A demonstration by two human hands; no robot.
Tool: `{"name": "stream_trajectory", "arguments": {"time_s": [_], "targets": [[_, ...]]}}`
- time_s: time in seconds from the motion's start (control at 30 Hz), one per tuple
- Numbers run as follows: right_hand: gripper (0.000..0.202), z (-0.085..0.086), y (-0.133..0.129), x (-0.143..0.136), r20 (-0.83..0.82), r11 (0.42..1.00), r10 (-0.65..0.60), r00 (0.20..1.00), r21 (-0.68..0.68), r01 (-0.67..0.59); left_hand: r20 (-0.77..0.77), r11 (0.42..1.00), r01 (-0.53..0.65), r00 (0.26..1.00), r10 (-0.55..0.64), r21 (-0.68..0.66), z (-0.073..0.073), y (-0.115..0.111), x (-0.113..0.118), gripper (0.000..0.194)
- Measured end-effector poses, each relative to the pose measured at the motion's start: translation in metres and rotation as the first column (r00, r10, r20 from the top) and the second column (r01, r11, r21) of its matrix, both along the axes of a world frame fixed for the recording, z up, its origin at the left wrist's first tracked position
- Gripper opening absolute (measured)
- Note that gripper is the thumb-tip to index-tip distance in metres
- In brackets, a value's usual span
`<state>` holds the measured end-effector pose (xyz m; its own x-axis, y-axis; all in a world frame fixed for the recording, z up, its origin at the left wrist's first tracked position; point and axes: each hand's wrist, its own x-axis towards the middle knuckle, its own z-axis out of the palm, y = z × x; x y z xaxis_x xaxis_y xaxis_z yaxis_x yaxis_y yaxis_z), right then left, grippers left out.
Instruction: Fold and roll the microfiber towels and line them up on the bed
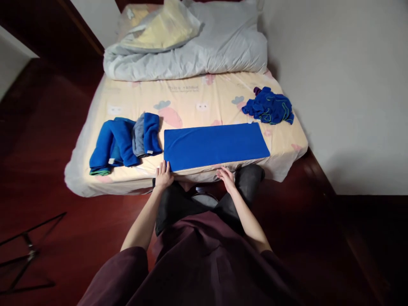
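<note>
A flat blue towel [216,145] lies as a long rectangle across the near part of the bed. My left hand [163,175] rests at its near left corner, fingers stretched out and touching the cloth's edge. By the front edge of the bed, my right hand [227,178] is held with its fingers apart and nothing in them, just below the towel's near edge. Left of the flat towel stand folded blue towels [119,140] and a folded grey-and-blue one [145,134]. A crumpled heap of blue cloth [269,107] with green edging sits to the right.
The bed's sheet [204,95] is pale with carrot prints. A bunched light quilt [191,63] and a yellow pillow [168,29] cover the far end. A white wall [344,93] runs along the right. A black metal stand [30,253] is on the floor at left.
</note>
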<state>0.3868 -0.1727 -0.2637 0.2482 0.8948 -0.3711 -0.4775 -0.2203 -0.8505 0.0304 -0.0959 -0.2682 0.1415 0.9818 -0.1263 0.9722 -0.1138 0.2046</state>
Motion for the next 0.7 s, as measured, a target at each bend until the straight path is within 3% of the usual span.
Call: {"name": "stream_trajectory", "arguments": {"time_s": [0.17, 0.27, 0.37, 0.53, 0.7], "targets": [[0.051, -0.006, 0.016, -0.003, -0.087, 0.994, -0.087, 0.992, -0.07, 0.081, -0.048, 0.996, -0.009, 0.999, 0.005, -0.089, 0.021, 0.014, 0.006, 0.088], [0.049, -0.003, 0.024, -0.004, -0.121, 0.993, -0.064, 0.991, -0.105, 0.051, -0.088, 0.995, -0.024, 0.996, 0.015, -0.1, 0.038, 0.031, 0.014, 0.076], [0.045, -0.001, 0.03, -0.007, -0.152, 0.993, -0.027, 0.988, -0.115, 0.01, -0.095, 0.998, -0.02, 0.995, 0.015, -0.056, 0.055, 0.053, 0.036, 0.058], [0.036, -0.006, 0.042, -0.009, -0.232, 0.981, -0.064, 0.971, -0.192, 0.019, 0.016, 0.979, 0.177, 0.984, -0.177, -0.105, 0.068, 0.11, 0.111, 0.051], [0.031, -0.018, 0.054, -0.01, -0.273, 0.955, -0.109, 0.956, -0.295, 0.025, 0.152, 0.863, 0.479, 0.876, -0.458, -0.16, 0.059, 0.195, 0.207, 0.051]]}}
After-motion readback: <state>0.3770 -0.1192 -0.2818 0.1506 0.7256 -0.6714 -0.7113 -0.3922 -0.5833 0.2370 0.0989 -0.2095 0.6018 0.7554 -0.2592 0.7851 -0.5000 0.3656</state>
